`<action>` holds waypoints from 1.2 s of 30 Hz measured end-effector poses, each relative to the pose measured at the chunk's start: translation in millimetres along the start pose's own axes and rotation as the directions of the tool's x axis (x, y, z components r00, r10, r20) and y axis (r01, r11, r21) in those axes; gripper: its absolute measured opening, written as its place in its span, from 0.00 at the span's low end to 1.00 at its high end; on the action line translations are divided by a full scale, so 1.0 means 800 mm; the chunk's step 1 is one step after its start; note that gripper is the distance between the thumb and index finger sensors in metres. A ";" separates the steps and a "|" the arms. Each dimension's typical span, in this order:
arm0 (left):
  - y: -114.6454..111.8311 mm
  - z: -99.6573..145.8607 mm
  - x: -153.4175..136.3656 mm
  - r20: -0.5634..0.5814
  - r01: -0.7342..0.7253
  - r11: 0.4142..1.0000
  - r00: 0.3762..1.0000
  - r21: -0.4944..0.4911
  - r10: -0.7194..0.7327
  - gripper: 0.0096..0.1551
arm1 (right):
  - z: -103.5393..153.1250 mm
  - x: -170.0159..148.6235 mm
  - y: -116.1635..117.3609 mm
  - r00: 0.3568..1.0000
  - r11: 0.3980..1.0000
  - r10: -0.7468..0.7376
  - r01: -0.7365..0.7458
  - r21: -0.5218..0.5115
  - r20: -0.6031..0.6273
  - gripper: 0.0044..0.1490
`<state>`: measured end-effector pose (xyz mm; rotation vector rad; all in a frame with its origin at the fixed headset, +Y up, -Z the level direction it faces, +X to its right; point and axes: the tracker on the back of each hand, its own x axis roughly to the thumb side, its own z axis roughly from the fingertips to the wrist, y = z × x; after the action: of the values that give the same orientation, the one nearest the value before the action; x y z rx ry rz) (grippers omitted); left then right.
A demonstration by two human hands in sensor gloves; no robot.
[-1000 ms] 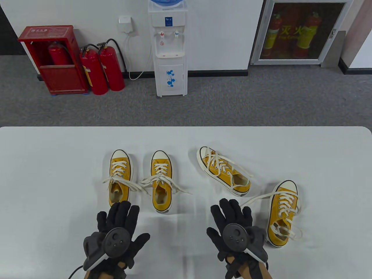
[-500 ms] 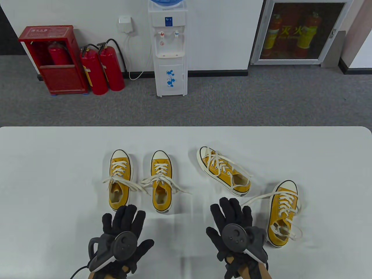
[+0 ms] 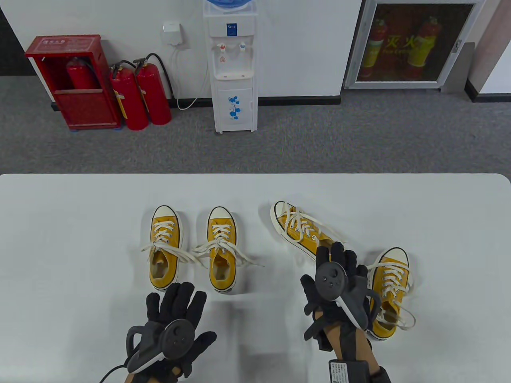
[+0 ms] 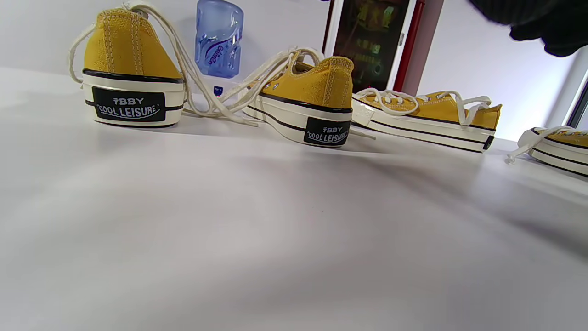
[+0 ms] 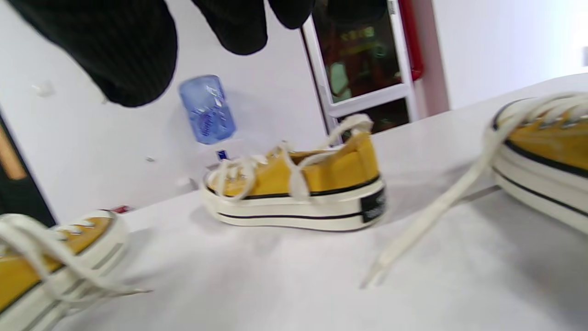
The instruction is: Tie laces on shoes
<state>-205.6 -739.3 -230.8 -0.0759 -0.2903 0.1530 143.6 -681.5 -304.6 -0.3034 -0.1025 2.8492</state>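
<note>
Grey carpet and a white wall behind; against the wall a water dispenser [image 3: 233,68], two red fire extinguishers [image 3: 139,95] on the floor beside a red extinguisher box [image 3: 74,81], and a glass-fronted cabinet [image 3: 411,42] at right. White table [image 3: 60,239] in the foreground carries four yellow canvas shoes with cream laces, all untied. Far-left shoe [image 3: 164,247] and second shoe [image 3: 221,248] stand side by side, toes pointing away from the person, loose lace ends trailing sideways onto the table and crossing between them. Third shoe [image 3: 303,233] lies angled, toe toward the upper left. Fourth shoe [image 3: 389,291] sits nearest the right edge of the group, toe pointing away, one lace end looped on the table beside its heel. Left hand [image 3: 171,315] is low over the table just short of the heels of the left pair, fingers spread and straight, holding nothing; left wrist view shows the heel labels of those two shoes close by. Right hand [image 3: 337,279] is between the third and fourth shoes, its fingertips over the heel end of the third shoe, fingers extended. Whether it touches the shoe or a lace I cannot tell; right wrist view is blurred and shows the fingertips above the table with nothing between them.
</note>
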 end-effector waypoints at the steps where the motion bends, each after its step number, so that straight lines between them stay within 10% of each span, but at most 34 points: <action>1: 0.000 0.000 0.000 0.001 -0.002 1.000 1.000 0.000 0.002 0.56 | -0.006 0.000 0.003 1.000 1.000 0.019 -0.019 0.012 -0.018 0.53; 18: -0.003 -0.005 -0.012 -0.035 -0.043 0.999 0.998 -0.024 0.043 0.56 | -0.108 -0.025 0.085 0.945 0.982 0.151 -0.111 0.150 -0.290 0.44; 36: -0.004 -0.006 -0.017 -0.048 -0.083 0.996 0.996 -0.041 0.081 0.54 | -0.112 -0.027 0.084 0.965 0.988 0.137 -0.117 0.101 -0.225 0.37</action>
<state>-216.9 -744.9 -239.1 -0.1340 -0.2445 0.2264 166.0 -748.7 -394.4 -0.6419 0.0905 2.9080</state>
